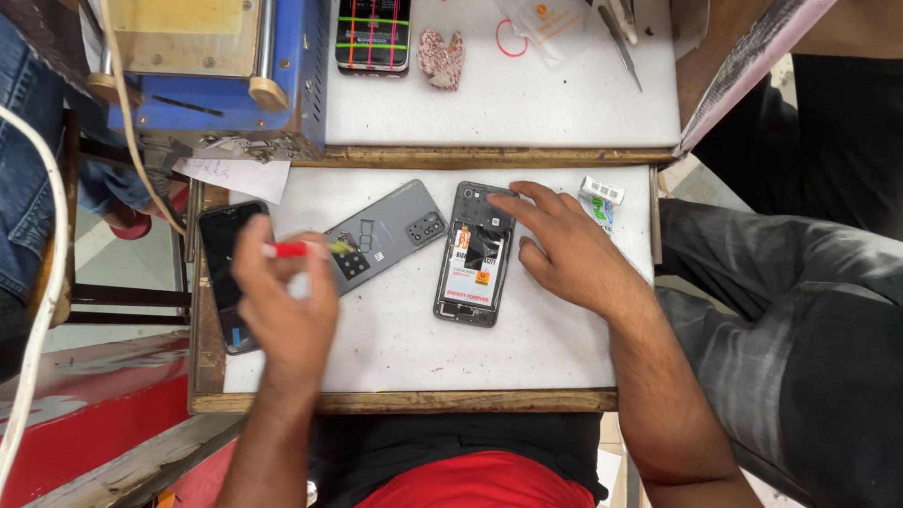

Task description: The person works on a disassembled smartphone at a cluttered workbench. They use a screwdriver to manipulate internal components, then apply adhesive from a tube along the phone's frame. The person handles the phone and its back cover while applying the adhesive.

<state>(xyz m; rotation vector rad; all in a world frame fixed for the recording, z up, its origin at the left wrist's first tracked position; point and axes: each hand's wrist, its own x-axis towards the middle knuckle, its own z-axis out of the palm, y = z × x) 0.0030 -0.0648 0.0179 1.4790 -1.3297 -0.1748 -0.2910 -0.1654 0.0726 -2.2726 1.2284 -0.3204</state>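
On the white bench [395,348], the right hand [564,249] lies spread on the opened smartphone [473,259], fingertips pressing its upper end near the back edge. The left hand [282,301] is closed around a red-handled tool [292,249], blurred. Between them lies the grey back cover [390,230], camera side up. A black phone [226,273] rests along the left edge, partly hidden by the left hand. A small glue tube [599,198] sits at the right edge.

Left hand [282,301] pinched, right hand [564,249] flat.
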